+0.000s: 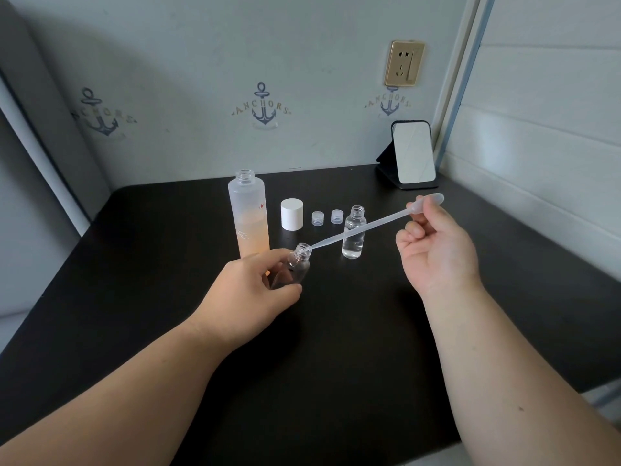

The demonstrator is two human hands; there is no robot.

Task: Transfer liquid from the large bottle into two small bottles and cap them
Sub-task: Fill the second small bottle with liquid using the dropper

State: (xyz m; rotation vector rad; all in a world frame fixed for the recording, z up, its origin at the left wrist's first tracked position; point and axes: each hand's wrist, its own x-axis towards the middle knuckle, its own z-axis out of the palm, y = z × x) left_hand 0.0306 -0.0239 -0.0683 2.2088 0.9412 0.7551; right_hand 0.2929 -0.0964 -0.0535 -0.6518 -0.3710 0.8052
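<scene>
On black table (134,297), anchor-print wall (265,105) behind

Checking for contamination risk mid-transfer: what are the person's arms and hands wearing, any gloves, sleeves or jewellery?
Nothing worn shows. Both hands, left hand and right hand, are bare, without gloves, and no rings show. Both forearms are bare to the picture's edge: no sleeves, watch or bracelet in view. Nails look short and unpainted.

Your left hand (250,284) covers most of the small bottle (300,260), so you can't tell if there's liquid in it. It also hides the big bottle (248,216) at the bottom. Pipette (363,227) tip is too thin to see if it's inside the neck. Both arms are cut off at the pic's bottom edge.
</scene>
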